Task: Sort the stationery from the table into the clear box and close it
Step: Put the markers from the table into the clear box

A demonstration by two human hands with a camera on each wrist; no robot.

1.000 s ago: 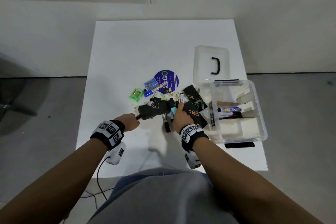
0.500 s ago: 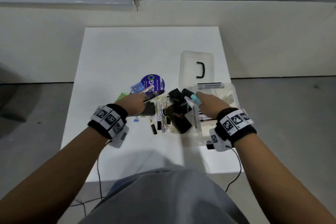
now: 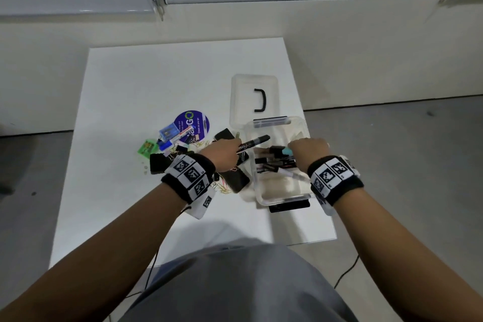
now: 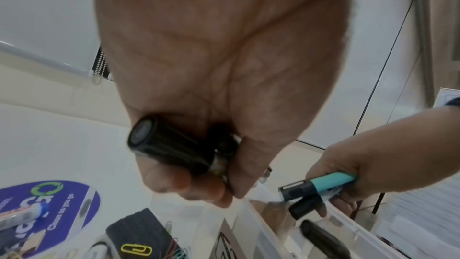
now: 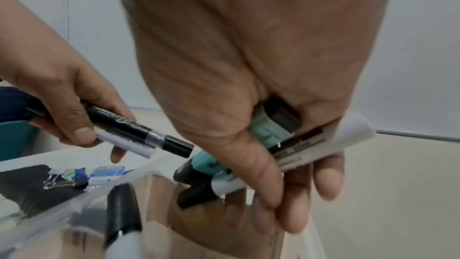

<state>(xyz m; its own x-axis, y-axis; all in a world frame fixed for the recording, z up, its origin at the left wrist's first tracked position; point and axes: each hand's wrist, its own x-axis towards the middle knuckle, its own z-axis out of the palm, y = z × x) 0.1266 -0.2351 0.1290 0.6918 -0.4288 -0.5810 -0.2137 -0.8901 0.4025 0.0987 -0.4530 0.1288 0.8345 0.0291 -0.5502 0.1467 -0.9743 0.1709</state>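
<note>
My left hand (image 3: 224,153) grips a black marker (image 3: 253,143) whose tip points over the left wall of the clear box (image 3: 282,197); the same marker (image 4: 171,148) fills my fist in the left wrist view. My right hand (image 3: 309,150) hovers over the box's middle compartment, holding a teal-capped highlighter (image 5: 263,132) together with a white marker (image 5: 311,148). Several markers (image 3: 274,163) lie inside the box. The clear lid (image 3: 253,98) with a black handle lies flat behind the box.
Left of the box lies a pile of stationery on the white table (image 3: 130,86): a purple round sticker (image 3: 192,124), a blue eraser box (image 3: 168,131), a green item (image 3: 147,147), black pads (image 3: 158,163), binder clips and paper clips (image 4: 135,248). The table's right edge runs close beside the box.
Both hands have lifted from the pile and moved right. The left hand picked up the black marker, and the right hand carried its highlighter and marker over the box.
</note>
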